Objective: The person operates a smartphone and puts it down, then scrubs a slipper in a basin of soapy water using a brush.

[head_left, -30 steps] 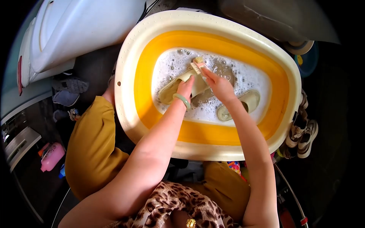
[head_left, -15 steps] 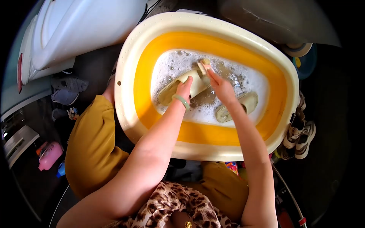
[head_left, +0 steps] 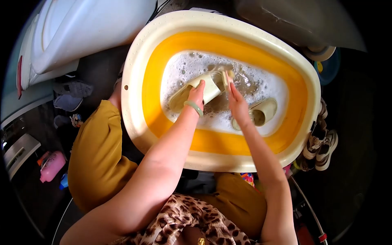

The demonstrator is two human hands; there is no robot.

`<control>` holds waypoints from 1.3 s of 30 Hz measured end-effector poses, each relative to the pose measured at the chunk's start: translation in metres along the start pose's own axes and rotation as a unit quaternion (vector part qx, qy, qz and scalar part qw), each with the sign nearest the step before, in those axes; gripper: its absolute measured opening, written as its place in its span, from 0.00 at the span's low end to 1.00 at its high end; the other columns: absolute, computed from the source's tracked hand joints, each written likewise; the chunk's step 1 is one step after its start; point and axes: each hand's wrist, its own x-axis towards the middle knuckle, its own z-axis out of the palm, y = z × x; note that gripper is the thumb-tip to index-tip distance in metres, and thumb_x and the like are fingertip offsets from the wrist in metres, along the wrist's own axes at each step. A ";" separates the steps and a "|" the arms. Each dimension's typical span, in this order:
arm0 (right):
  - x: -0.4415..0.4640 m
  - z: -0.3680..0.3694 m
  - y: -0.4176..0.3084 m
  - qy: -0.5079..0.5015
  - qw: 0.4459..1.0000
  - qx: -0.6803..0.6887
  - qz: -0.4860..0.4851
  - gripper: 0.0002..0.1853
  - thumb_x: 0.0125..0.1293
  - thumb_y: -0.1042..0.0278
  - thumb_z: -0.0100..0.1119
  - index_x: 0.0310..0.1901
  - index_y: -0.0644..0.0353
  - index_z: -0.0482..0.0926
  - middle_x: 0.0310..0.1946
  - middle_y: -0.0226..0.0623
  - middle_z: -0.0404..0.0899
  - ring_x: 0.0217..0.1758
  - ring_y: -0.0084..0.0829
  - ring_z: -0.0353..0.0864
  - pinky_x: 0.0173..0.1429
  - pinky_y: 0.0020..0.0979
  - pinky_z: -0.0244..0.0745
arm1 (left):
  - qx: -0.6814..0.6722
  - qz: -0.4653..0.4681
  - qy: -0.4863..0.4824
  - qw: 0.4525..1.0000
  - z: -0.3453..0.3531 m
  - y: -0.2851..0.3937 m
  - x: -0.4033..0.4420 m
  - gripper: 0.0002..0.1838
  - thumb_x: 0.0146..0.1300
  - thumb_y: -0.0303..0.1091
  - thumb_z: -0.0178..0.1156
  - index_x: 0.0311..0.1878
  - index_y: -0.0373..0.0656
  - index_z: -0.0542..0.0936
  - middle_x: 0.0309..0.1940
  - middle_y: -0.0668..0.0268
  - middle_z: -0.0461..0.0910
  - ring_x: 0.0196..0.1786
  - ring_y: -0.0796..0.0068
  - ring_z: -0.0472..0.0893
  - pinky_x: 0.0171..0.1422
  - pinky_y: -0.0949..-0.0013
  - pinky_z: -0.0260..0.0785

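My left hand [head_left: 197, 95] is closed around a pale green slide sandal [head_left: 211, 88], its thumb over the strap. The sandal lies tilted in soapy water in a yellow and cream basin [head_left: 173, 45]. In my right hand [head_left: 238, 105] is a scrub brush [head_left: 227, 80], slightly blurred, its head at the sandal's right end. I cannot tell whether the bristles touch it. A second pale slide sandal [head_left: 268, 109] rests in the suds to the right, partly behind my right forearm. White foam [head_left: 179, 69] covers much of the water, which looks murky near the brush.
Sneakers [head_left: 326, 150] stand right of the basin. At the left are grey shoes [head_left: 70, 96] and a pink bottle [head_left: 52, 166] on the floor. A large white tub-like object [head_left: 90, 32] borders the basin at upper left. My knees flank the basin's near side.
The brush and my right hand have shifted a little right and down, and the brush head has turned more upright. My left hand still holds the sandal in nearly the same place.
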 end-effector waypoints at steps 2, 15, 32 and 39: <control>-0.024 0.002 0.011 0.029 0.983 0.161 0.078 0.22 0.70 0.67 0.47 0.65 0.49 0.65 0.23 0.17 0.65 0.19 0.12 0.57 0.20 0.16 0.52 | -0.030 0.005 -0.017 0.999 -0.001 -0.002 0.000 0.25 0.62 0.45 0.60 0.56 0.38 0.70 0.54 0.61 0.74 0.56 0.71 0.72 0.61 0.66 0.63; -0.019 -0.008 0.024 0.018 0.994 0.089 0.066 0.25 0.68 0.71 0.48 0.67 0.48 0.63 0.38 0.21 0.75 0.27 0.12 0.64 0.27 0.17 0.59 | -0.024 -0.009 0.003 1.000 0.000 0.002 0.001 0.24 0.63 0.42 0.59 0.58 0.40 0.69 0.53 0.62 0.75 0.55 0.68 0.75 0.61 0.63 0.66; -0.026 -0.054 0.020 0.109 0.986 0.125 0.009 0.23 0.69 0.69 0.49 0.66 0.49 0.65 0.27 0.16 0.68 0.19 0.11 0.55 0.18 0.16 0.51 | -0.088 0.034 0.094 0.991 0.034 0.001 -0.050 0.23 0.61 0.36 0.61 0.55 0.34 0.68 0.50 0.61 0.74 0.49 0.71 0.75 0.53 0.68 0.67; -0.028 -0.055 0.002 0.064 0.985 0.160 0.001 0.23 0.69 0.72 0.48 0.66 0.52 0.64 0.37 0.18 0.72 0.22 0.11 0.57 0.21 0.15 0.53 | 0.502 0.234 0.218 0.803 -0.027 0.016 -0.044 0.22 0.51 0.34 0.63 0.50 0.40 0.72 0.47 0.56 0.74 0.50 0.61 0.74 0.55 0.63 0.66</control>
